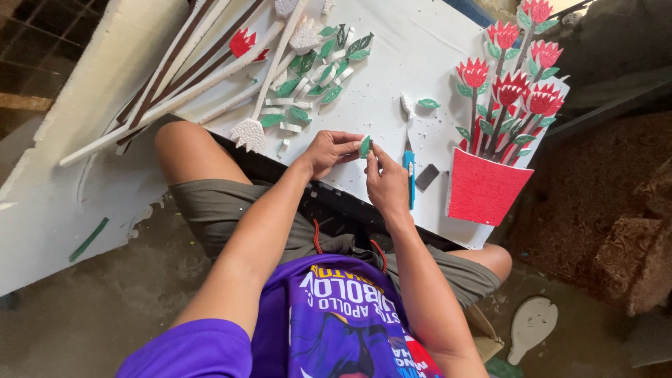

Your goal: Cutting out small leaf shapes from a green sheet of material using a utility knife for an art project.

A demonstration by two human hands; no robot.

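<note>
Green leaf (pixel 365 146) between both hands (pixel 360 159)

Single head-worn view, looking steeply down over the person's chest and knees; close on the white worktop (pixel 420 63) (upper frame), bare floor (pixel 84 322) at the edges.

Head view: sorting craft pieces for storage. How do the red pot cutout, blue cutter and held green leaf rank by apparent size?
1. Red pot cutout
2. Blue cutter
3. Green leaf, pinched between both hands, clearly smallest.
</note>
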